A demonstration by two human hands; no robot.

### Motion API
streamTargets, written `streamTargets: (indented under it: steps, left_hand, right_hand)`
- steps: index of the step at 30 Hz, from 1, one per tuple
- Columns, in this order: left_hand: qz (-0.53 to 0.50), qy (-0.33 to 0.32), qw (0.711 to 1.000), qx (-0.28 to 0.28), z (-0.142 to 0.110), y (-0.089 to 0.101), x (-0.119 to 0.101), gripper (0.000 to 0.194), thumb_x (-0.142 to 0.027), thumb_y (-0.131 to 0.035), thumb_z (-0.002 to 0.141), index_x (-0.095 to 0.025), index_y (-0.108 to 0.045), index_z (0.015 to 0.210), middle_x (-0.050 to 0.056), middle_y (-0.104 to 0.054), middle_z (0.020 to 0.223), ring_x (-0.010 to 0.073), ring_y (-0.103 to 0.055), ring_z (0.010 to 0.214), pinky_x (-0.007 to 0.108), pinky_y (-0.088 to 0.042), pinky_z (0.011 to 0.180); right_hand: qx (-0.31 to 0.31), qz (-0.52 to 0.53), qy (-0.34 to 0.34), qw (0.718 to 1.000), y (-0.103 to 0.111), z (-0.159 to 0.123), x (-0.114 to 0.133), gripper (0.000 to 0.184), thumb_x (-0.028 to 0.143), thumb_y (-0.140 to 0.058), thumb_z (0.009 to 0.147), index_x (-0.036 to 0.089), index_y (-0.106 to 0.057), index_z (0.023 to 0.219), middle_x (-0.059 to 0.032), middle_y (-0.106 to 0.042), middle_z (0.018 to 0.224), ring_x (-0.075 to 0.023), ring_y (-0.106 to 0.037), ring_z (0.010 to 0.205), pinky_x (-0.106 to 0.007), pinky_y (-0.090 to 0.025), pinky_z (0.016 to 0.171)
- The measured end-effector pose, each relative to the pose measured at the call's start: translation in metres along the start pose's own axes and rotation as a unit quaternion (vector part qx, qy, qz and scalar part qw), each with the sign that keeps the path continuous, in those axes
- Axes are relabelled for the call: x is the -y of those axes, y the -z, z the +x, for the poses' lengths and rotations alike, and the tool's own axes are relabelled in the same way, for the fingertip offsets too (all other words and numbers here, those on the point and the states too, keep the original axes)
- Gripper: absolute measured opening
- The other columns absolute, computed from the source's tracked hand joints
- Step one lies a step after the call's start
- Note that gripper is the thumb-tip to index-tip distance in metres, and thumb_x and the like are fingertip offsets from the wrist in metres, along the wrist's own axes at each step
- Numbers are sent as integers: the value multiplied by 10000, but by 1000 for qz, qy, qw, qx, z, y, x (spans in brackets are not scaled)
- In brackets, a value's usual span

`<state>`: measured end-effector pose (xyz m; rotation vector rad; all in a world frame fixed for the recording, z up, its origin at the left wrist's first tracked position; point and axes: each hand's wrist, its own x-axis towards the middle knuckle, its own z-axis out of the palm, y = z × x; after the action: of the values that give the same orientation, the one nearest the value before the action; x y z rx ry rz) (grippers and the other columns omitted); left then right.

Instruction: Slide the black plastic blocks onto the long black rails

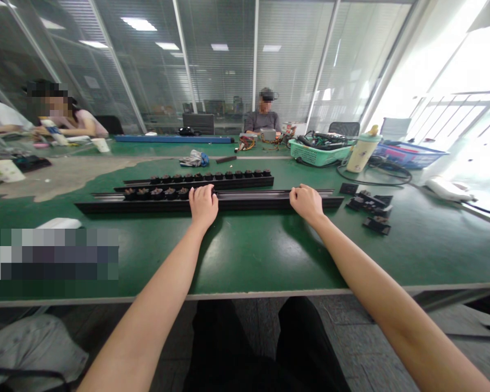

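A long black rail [253,203] lies crosswise on the green table in front of me. Dark round-topped modules [156,194] sit in a row in its left half, while the channel to their right shows a bare metallic inside. My left hand [204,207] is closed over the rail at the right end of that row; its fingertips are partly hidden. Near the rail's right end, my right hand [307,202] is curled over the edge, with the fingers bent inward. Behind lies a second black rail [249,181] with a row of similar modules.
Loose black pieces [369,204] lie to the right. Farther back are a green basket [316,154] of cables, a tumbler [363,152], a blue bin [412,155] and a crumpled cloth [194,158]. Other people sit across the table and at the left. A paper cup [4,170] stands left.
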<state>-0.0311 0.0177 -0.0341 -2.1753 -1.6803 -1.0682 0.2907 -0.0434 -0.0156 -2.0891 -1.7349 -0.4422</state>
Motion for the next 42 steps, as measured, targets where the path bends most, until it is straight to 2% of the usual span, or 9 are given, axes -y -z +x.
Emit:
streamTargets:
  steps: [22, 33, 42]
  left_hand:
    - [-1, -4, 1000, -7, 1, -2, 1, 381, -231, -410, 987, -188, -620, 1302, 129, -696, 1358, 294, -567, 1341, 519, -230, 1297]
    - [-1, -4, 1000, -4, 1, -2, 1, 392, -228, -404, 982, -184, -620, 1306, 133, -697, 1350, 296, -569, 1334, 522, -233, 1295]
    - [-5, 0, 1000, -1, 0, 0, 0, 395, -226, -405, 986, -181, -621, 1313, 138, -693, 1349, 294, -560, 1341, 514, -219, 1301]
  right_hand:
    - [10, 11, 3, 1000, 2, 2, -5, 495, 268, -347, 1055, 114, -811, 975, -196, -747, 1126, -269, -691, 1038, -328, -465, 949]
    - [4, 9, -14, 1000, 0, 4, -8, 488, 266, -361, 1044, 112, -821, 992, -208, -756, 1143, -284, -703, 1094, -329, -491, 937]
    - [3, 10, -26, 1000, 2, 3, -8, 474, 283, -379, 1045, 130, -823, 989, -192, -761, 1138, -278, -714, 1058, -314, -495, 877]
